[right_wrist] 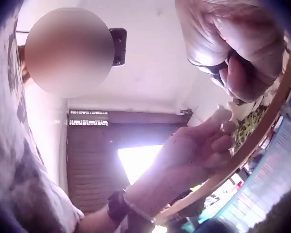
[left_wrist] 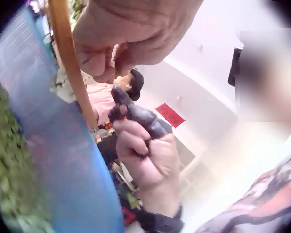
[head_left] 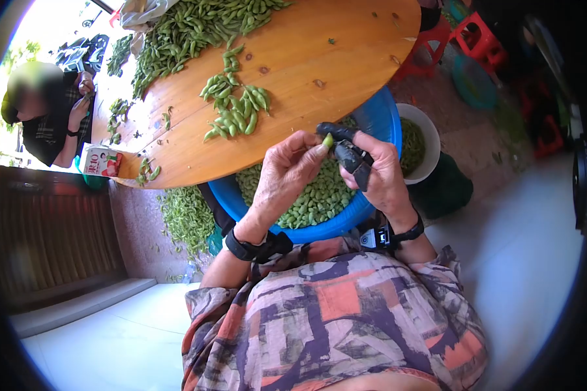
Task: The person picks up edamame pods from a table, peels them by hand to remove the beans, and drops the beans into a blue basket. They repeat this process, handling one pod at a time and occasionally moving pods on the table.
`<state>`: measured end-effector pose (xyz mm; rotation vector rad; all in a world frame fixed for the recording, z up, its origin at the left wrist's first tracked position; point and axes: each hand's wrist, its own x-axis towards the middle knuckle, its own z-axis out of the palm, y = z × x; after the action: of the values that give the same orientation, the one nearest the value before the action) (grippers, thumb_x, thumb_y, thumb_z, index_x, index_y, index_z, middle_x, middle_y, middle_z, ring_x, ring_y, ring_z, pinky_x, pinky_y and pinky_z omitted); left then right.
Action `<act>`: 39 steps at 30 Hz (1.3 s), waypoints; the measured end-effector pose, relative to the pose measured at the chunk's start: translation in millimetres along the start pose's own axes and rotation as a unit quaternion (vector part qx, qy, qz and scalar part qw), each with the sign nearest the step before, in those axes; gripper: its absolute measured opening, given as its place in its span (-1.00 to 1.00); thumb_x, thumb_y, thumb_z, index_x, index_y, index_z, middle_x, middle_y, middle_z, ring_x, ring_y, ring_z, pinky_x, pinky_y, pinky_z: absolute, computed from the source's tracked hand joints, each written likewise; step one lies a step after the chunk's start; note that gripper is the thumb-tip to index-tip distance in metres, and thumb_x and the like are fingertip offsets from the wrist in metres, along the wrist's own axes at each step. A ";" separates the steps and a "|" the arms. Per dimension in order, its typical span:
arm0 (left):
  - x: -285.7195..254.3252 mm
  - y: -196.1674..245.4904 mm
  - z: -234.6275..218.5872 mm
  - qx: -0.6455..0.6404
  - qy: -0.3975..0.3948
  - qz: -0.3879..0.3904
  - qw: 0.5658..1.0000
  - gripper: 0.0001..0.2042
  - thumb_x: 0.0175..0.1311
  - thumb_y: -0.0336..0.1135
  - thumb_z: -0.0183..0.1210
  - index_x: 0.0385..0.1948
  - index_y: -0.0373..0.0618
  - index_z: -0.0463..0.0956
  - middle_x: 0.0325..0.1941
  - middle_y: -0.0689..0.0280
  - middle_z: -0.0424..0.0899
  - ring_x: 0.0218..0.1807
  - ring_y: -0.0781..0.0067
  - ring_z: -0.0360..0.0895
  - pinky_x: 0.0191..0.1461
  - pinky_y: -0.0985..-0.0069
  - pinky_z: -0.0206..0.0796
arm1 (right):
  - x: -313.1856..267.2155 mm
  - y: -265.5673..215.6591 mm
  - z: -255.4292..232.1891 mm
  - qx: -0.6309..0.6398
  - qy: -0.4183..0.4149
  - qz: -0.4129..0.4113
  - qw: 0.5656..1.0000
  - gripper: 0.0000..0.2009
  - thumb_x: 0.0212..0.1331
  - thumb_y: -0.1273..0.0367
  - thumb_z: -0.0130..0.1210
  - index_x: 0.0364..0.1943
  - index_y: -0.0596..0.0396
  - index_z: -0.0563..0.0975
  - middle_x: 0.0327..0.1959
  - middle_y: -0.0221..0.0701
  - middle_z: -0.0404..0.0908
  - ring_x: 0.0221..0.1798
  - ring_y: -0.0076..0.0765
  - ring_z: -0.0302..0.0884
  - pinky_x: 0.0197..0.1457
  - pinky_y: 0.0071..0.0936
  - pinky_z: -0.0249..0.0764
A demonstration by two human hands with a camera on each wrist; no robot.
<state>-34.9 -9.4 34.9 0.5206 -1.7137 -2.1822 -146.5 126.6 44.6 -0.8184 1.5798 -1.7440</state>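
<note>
Above the blue basin (head_left: 390,124), both hands meet at one green soybean pod (head_left: 328,140). My left hand (head_left: 287,171) pinches the pod between thumb and forefinger. Black coverings (head_left: 351,158) wrap the thumb and forefinger of my right hand (head_left: 378,163), whose tips close on the pod from the other side. In the left wrist view the right hand (left_wrist: 148,150) is below the left hand (left_wrist: 136,34), fingers curled. The right wrist view has the left hand (right_wrist: 189,148) bent toward the right hand (right_wrist: 237,48). Shelled green beans (head_left: 306,202) fill the basin under both hands.
An oval wooden table (head_left: 293,72) overhangs the basin, bearing a small group of pods (head_left: 235,111) and a large heap (head_left: 182,39). A white bucket (head_left: 430,140) stands right, empty hulls (head_left: 188,215) lie left on the floor. Another person (head_left: 45,117) sits across the table.
</note>
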 end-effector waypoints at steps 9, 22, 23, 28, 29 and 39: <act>-11.2 -23.9 -2.6 0.238 0.068 0.141 0.959 -0.90 0.30 -0.41 0.23 -0.39 -0.19 0.53 -0.58 0.57 0.41 -0.54 0.80 0.23 -0.49 0.74 0.02 | -4.7 6.8 -9.6 0.027 -0.075 0.071 0.994 -0.85 0.26 0.42 -0.06 -0.40 0.13 0.51 -0.66 -0.60 0.42 -0.61 -0.78 0.32 -0.57 -0.72 0.23; -26.8 -45.9 -15.2 -0.335 -0.062 -0.147 0.928 -0.85 0.27 -0.35 0.23 -0.28 -0.24 0.54 -0.51 0.34 0.54 -0.61 0.64 0.29 -0.60 0.66 -0.01 | -4.7 18.2 -9.8 -0.070 -0.139 -0.051 0.987 -0.88 0.15 0.54 0.03 -0.25 0.21 0.55 -0.55 -0.34 0.45 -0.54 -0.37 0.41 -0.46 -0.48 0.32; -26.7 -43.3 -21.0 -0.250 -0.061 -0.135 0.957 -0.88 0.29 -0.37 0.20 -0.35 -0.22 0.51 -0.54 0.35 0.52 -0.61 0.64 0.29 -0.60 0.63 0.02 | -4.0 20.4 -7.7 -0.206 -0.106 -0.178 0.956 -0.84 0.06 0.61 0.04 -0.25 0.23 0.54 -0.48 -0.24 0.46 -0.47 -0.17 0.46 -0.39 -0.39 0.36; -31.6 -29.5 -17.7 0.383 0.041 0.123 0.914 -0.88 0.13 -0.46 0.10 -0.52 -0.27 0.36 -0.64 0.24 0.35 -0.62 0.49 0.32 -0.51 0.45 0.21 | -8.9 27.0 -8.0 -0.373 -0.011 -0.185 0.909 -0.70 -0.13 0.67 0.00 -0.21 0.27 0.51 -0.37 -0.13 0.39 -0.32 0.11 0.44 -0.28 -0.20 0.39; -30.8 -32.2 -21.4 0.384 0.042 0.122 0.914 -0.88 0.13 -0.46 0.10 -0.52 -0.27 0.36 -0.64 0.24 0.35 -0.62 0.49 0.32 -0.51 0.45 0.21 | -9.4 25.1 -12.0 -0.367 0.010 -0.177 0.913 -0.68 -0.13 0.67 0.00 -0.18 0.27 0.52 -0.37 -0.12 0.40 -0.32 0.11 0.44 -0.28 -0.19 0.39; -20.3 -20.4 4.8 0.292 -0.043 0.170 0.940 -0.89 0.16 -0.56 0.17 -0.28 -0.29 0.55 -0.46 0.14 0.51 -0.47 0.28 0.52 -0.38 0.42 0.35 | -11.7 34.5 -8.3 -0.102 -0.038 -0.073 0.991 -0.46 0.27 -0.01 0.06 -0.09 0.30 0.53 -0.39 -0.44 0.49 -0.34 -0.54 0.47 -0.25 -0.54 0.43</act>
<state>-19.7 8.7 17.9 0.2307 -2.3027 -1.4639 -144.4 138.3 9.2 -1.1129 1.7027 -1.6466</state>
